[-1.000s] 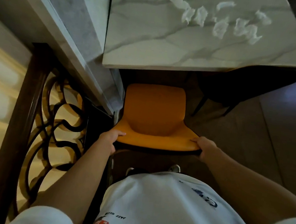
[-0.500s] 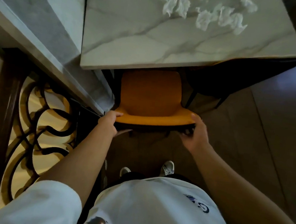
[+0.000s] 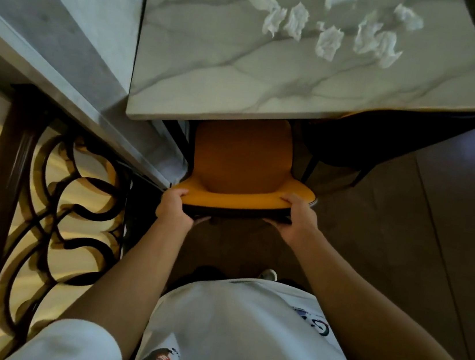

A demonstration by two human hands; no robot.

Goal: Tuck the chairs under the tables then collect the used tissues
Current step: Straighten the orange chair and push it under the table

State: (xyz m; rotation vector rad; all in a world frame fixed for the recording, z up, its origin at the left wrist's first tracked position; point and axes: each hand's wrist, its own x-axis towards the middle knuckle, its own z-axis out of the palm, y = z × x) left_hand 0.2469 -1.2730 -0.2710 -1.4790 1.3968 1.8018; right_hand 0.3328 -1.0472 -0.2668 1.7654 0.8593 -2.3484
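An orange chair [image 3: 240, 162] stands in front of me, its seat partly under the near edge of the white marble table [image 3: 243, 78]. My left hand [image 3: 173, 206] grips the left end of the chair's backrest top. My right hand [image 3: 296, 219] grips the right end. Several crumpled white tissues [image 3: 330, 19] lie on the far part of the tabletop.
A grey marble ledge [image 3: 66, 45] runs along the left, close to the chair and table. Below it stands a dark wooden railing with iron scrollwork [image 3: 53, 216]. A dark chair [image 3: 355, 147] sits under the table's right side. Brown floor [image 3: 402, 247] stretches to the right.
The chair has slid forward under the table, with less of its seat showing. Both hands stayed on the backrest and moved away from my body.
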